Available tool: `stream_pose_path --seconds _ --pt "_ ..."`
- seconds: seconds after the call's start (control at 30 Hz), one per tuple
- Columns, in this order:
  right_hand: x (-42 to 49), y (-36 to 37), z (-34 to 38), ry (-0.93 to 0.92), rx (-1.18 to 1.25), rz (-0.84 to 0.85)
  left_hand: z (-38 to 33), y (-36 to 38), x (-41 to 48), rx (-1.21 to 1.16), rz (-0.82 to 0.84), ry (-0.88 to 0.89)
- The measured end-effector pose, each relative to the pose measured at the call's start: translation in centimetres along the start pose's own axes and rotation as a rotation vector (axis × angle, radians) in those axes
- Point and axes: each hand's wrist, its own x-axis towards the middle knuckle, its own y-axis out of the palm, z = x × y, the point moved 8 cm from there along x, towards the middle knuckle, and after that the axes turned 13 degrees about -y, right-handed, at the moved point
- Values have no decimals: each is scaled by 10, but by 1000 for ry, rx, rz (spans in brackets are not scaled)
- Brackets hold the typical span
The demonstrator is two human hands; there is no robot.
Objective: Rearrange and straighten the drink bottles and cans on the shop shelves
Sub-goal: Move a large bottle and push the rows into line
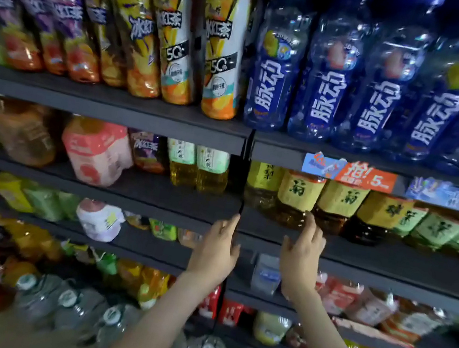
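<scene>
Hands: left hand (217,247) and right hand (300,260), both empty, fingers loosely spread, raised before the dark shelf edge (389,261). Right fingertips (310,219) reach the base of an amber tea bottle with yellow label (297,198); contact cannot be told. That bottle stands upright, long axis vertical, its cap hidden by the shelf above. Neighbouring yellow-label and green-label tea bottles (440,230) likewise upright. Blue drink bottles (273,68) above fingers, upright. Lower shelves blurred, labels unreadable.

Iced-tea bottles (171,42) left of sports-drink bottles (323,80) on top shelf (106,103), tea bottles (298,199) below
</scene>
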Motion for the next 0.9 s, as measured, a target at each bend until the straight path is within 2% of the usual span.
stream_pose_path --seconds 0.1,0.27,0.4,0.53,0.73,0.9 --pt "-48 -1 29 10 7 202 15 -4 -43 3 72 -85" --pt "-105 12 92 -14 195 458 35 -8 -98 62 142 -164" --pt "-115 18 143 -41 266 551 60 -39 -117 27 166 -231" --pt "-104 32 208 -154 316 622 105 -100 -120 -1 117 -275" --pt "-86 81 317 -287 309 678 207 -218 -121 -33 -10 -384" --pt "-84 140 434 -369 339 695 294 -307 -124 1 -68 -384"
